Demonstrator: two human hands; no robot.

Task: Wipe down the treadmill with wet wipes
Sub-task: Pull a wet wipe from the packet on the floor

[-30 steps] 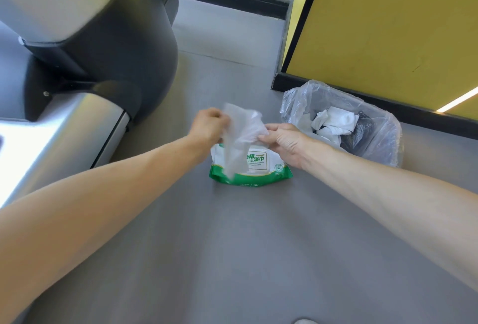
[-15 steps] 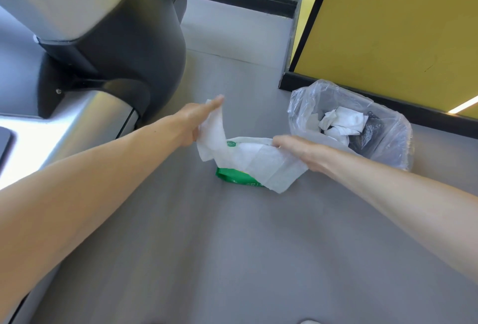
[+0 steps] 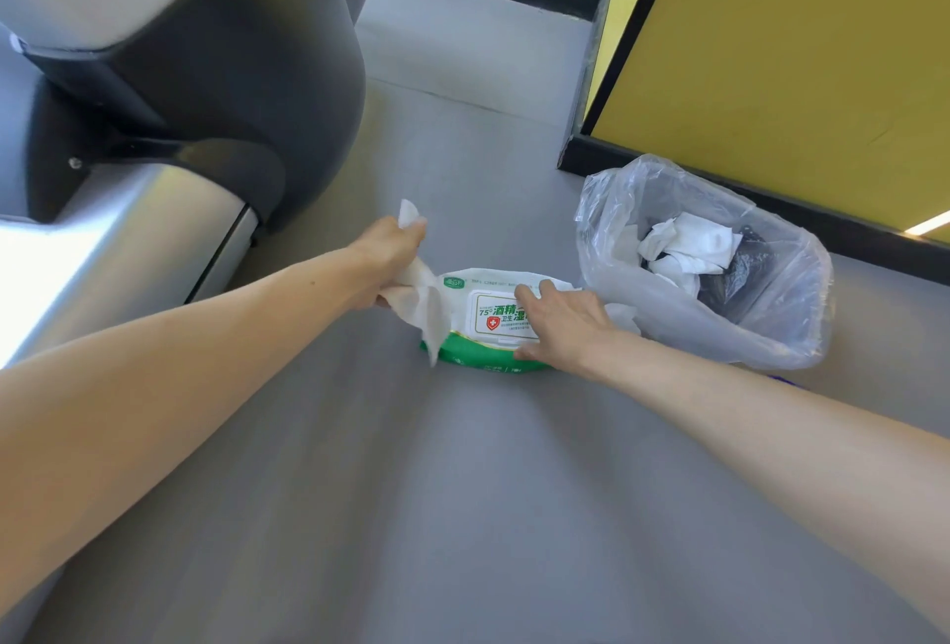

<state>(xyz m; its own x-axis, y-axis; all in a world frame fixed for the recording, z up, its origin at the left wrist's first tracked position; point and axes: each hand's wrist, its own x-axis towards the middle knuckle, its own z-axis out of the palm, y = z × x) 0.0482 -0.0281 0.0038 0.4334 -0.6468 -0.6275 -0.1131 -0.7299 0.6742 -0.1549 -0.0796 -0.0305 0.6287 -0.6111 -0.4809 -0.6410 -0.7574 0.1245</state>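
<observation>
A white and green pack of wet wipes (image 3: 480, 306) lies on the grey floor. My left hand (image 3: 388, 252) grips a white wet wipe (image 3: 424, 301) that hangs down over the pack's left end. My right hand (image 3: 560, 327) lies on top of the pack, fingers spread flat over its lid label and thumb at the near edge. The treadmill (image 3: 169, 129), black and silver, stands at the left, apart from both hands.
A bin lined with a clear plastic bag (image 3: 761, 319) stands just right of the pack, with crumpled used wipes (image 3: 683, 242) inside. A yellow wall panel (image 3: 771, 52) with a black base runs behind it. Grey floor (image 3: 462, 515) stretches toward me.
The wipe was stretched between both hands. My right hand has let go of it and come down flat on the pack, while my left hand has gathered the wipe in its grip.
</observation>
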